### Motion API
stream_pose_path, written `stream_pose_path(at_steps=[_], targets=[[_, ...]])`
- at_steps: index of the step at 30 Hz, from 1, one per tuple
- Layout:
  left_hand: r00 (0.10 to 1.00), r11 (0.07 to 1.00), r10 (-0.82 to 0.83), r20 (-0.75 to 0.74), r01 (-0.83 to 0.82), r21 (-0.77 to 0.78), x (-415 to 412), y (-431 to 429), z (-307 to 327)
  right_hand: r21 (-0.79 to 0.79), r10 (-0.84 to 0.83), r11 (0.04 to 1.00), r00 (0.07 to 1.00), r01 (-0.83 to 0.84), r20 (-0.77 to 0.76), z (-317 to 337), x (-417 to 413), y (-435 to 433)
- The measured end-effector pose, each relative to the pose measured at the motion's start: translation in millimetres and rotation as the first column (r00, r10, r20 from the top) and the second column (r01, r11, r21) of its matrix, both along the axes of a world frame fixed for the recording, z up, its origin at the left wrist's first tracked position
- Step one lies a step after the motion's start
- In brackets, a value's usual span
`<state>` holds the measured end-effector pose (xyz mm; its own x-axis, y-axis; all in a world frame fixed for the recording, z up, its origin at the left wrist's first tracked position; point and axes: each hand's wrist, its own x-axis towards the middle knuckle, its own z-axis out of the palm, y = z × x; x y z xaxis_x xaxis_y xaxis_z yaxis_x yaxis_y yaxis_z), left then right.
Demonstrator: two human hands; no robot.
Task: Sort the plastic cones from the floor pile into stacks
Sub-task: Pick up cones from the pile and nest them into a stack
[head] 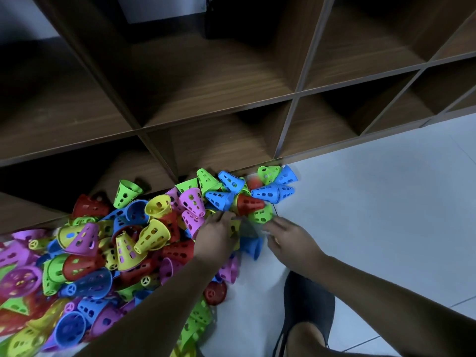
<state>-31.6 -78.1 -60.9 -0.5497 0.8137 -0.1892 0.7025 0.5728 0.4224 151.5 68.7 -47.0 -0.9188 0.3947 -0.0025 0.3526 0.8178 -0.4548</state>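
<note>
A big pile of perforated plastic cones in pink, yellow, green, blue and red covers the floor at the left and centre, all loose and tumbled. My left hand reaches into the pile's right part, fingers curled down round a yellow cone that is mostly hidden under it. My right hand is at the pile's right edge with loosely bent fingers, just below a green cone. It holds nothing that I can see. A blurred blue cone lies between the two hands.
A dark wooden cubby shelf stands right behind the pile, and some cones lie against its base. Pale floor tiles stretch to the right. A foot in a black shoe is planted at the bottom centre.
</note>
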Motion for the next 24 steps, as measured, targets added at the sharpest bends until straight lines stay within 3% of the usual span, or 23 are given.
stream_pose_path(at_steps=[5, 12, 17, 20, 24], targets=[[1.000, 0.997, -0.024, 0.007, 0.025, -0.077, -7.0, -4.7, -5.1, -0.242, -0.050, 0.967, 0.987, 0.086, 0.150, -25.4, -8.7, -33.2], [0.998, 0.995, -0.045, -0.046, 0.041, -0.090, -8.5, -4.7, -17.0, -0.385, -0.192, 0.879, 0.947, 0.282, 0.256, -48.0, -7.3, -42.5], [0.999, 1.000, 0.001, -0.042, 0.000, 0.029, -10.1, -2.5, -24.5, -0.499, -0.346, 0.763, 0.911, 0.412, 0.224, -50.1, -10.4, -40.6], [0.997, 0.992, 0.048, 0.058, -0.055, 0.110, -11.9, -6.4, -25.2, -0.562, -0.380, 0.709, 0.902, 0.426, 0.205, -39.6, -10.0, -39.8], [0.958, 0.941, 0.195, 0.208, -0.243, 0.234, -10.2, -17.5, -1.5, -0.576, -0.523, 0.645, 0.840, 0.502, 0.146, -11.3, 1.6, -30.9]])
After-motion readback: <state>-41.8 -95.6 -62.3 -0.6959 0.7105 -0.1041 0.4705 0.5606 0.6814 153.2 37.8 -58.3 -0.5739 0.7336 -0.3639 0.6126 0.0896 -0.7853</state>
